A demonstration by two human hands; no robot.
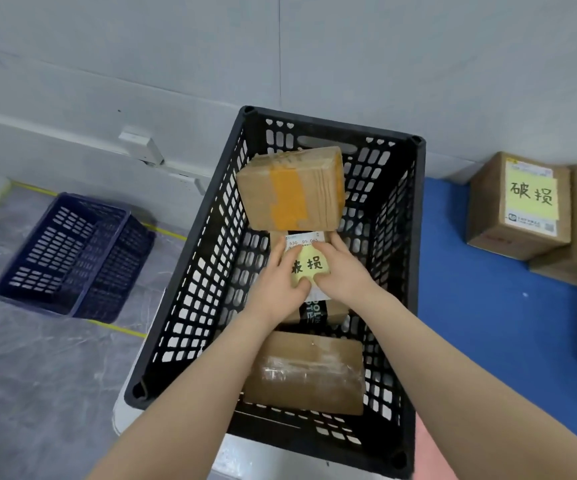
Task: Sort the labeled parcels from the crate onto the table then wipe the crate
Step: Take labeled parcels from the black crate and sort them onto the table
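Grey wall (141, 64), blue table (488, 289) beside black crate (419, 237); left hand (276, 282), right hand (346, 275) gripping yellow-labelled parcel (309, 266).

Single view, head-worn, wide-angle. Faces forward and steeply down into black perforated plastic crate (418, 237), close, within arm's reach. Right edge: blue surface (488, 306); left: plastic-sheeted grey floor (38, 375).

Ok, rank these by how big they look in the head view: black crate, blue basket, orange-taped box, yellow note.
1. black crate, by far the largest.
2. blue basket; it lies farther off, so real size is unsure.
3. orange-taped box.
4. yellow note on the held parcel, smallest.
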